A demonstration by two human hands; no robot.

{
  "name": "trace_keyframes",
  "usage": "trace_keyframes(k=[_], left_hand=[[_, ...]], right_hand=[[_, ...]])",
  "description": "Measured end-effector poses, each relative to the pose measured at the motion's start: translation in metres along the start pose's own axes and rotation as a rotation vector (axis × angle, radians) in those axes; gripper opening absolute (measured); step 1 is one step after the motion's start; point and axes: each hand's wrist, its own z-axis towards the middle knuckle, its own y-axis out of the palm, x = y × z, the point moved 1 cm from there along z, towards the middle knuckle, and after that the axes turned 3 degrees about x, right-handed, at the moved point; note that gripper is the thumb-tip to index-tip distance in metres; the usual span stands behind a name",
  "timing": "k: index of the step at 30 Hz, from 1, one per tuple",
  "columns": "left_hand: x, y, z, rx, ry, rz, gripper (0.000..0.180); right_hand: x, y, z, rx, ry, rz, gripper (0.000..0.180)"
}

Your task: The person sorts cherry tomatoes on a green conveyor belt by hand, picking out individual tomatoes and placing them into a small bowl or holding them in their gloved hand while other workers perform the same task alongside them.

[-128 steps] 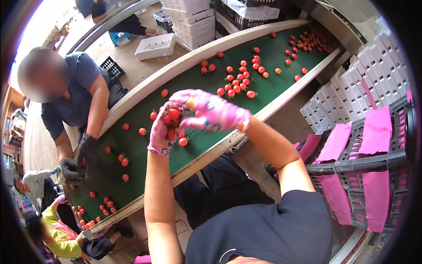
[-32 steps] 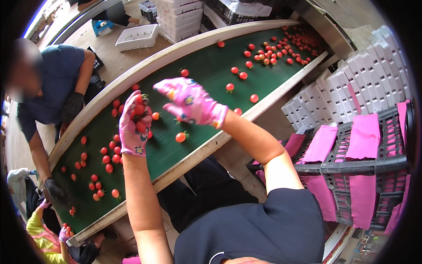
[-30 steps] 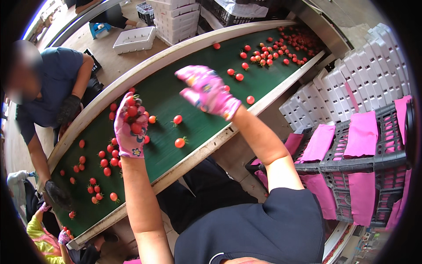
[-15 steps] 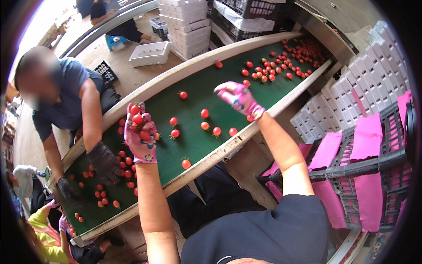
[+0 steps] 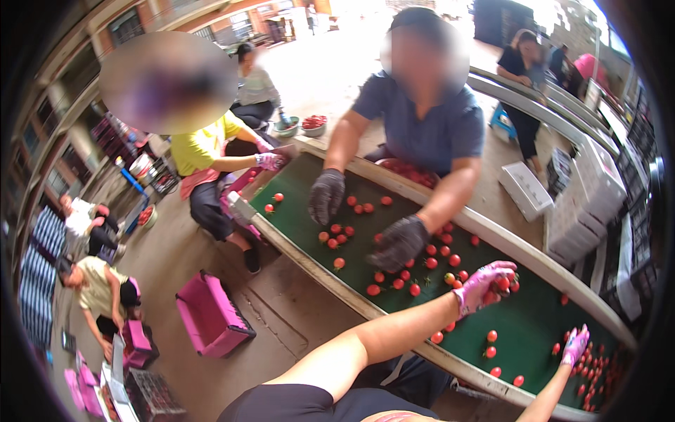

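Both my hands wear pink patterned gloves. Several small red cherry tomatoes [image 5: 503,283] are cupped in my left hand [image 5: 479,287], its fingers curled around them above the green conveyor belt [image 5: 457,355]. Farther along the belt on the right, my right hand [image 5: 575,346] is small in view, its fingers stretched out beside a dense cluster of cherry tomatoes [image 5: 596,376]. I see nothing held in it. Loose tomatoes [image 5: 491,336] lie on the belt between my two hands, and more [image 5: 415,289] are scattered left of my left hand.
Across the belt, a co-worker's dark-gloved hands [image 5: 401,243] reach among the tomatoes. Another person in yellow [image 5: 204,151] works at the belt's far left end. Pale rails [image 5: 309,271] edge the belt. A pink-lined crate [image 5: 211,316] stands on the floor; white crates [image 5: 580,218] are stacked at right.
The view has swung to the left, so my hands now appear farther right. My left hand still cups tomatoes. My right hand has moved toward the dense cluster. The co-worker's gloved hands have shifted.
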Motion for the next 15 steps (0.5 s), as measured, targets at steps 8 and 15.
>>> trace_keyframes(k=[8, 15], left_hand=[[0.000, 0.007, -0.001, -0.018, -0.026, 0.088, 0.033], [-0.007, 0.013, 0.001, -0.082, -0.023, 0.117, 0.029]], right_hand=[[-0.106, -0.041, -0.012, -0.129, -0.243, -0.239, 0.033], [-0.110, -0.039, -0.032, -0.144, -0.343, 0.404, 0.031]])
